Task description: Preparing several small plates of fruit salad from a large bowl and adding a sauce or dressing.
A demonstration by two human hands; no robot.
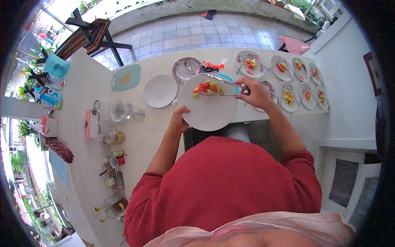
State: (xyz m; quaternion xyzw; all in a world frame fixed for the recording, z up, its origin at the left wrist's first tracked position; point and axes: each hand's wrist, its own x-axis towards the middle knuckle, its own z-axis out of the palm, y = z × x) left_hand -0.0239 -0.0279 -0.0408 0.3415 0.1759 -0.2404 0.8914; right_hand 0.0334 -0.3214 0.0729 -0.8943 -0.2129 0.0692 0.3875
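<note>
My left hand (180, 118) grips the left rim of a large white plate (209, 114), thumb on top. A small heap of diced fruit (207, 88), red and pale green, lies towards its far side. In my right hand (254, 94) are metal tongs (226, 81), their tips reaching over the plate at the heap. Whether the tips pinch a piece is too small to tell. Right of the plate stand several patterned plates with diced fruit and cutlery, such as a far plate (250, 72) and a near plate (288, 97). Another patterned plate (267, 85) is partly hidden behind my right hand.
A plain white plate (160, 91), a patterned plate with a spoon (182, 77) and a light blue cutting board (126, 77) lie on the white counter (154, 123). A clear measuring jug (120, 110), jars (114, 137) and bottles (115, 208) stand on the left. A wall (348, 86) bounds the right.
</note>
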